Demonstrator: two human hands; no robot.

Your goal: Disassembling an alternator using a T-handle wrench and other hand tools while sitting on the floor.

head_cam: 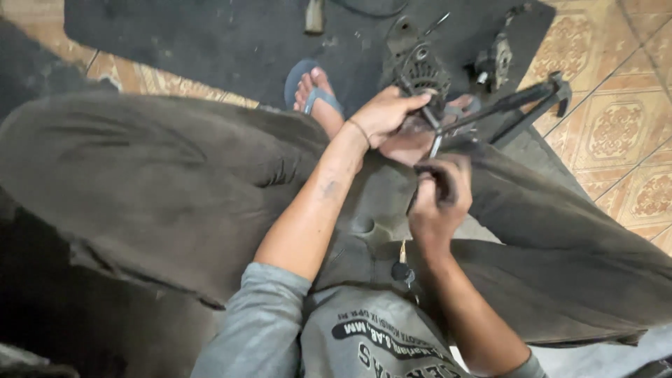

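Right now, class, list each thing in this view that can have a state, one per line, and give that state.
Left hand: fingers closed over the top of the round metal part.
Round metal part: on the floor, steadied between the feet.
Right hand: fingers closed around the dark tool handle.
Dark tool handle: gripped, shaft pointing at the part.
Long black tool: lying tilted beside the part.
Blue sandal: worn on a foot.

Floor [633,140]: patterned tiles, beige and orange-brown with floral motifs, dark grout lines. A black mat [210,42], dusty and scuffed, covers the upper middle part. Light is even and soft. No walls or windows in view.
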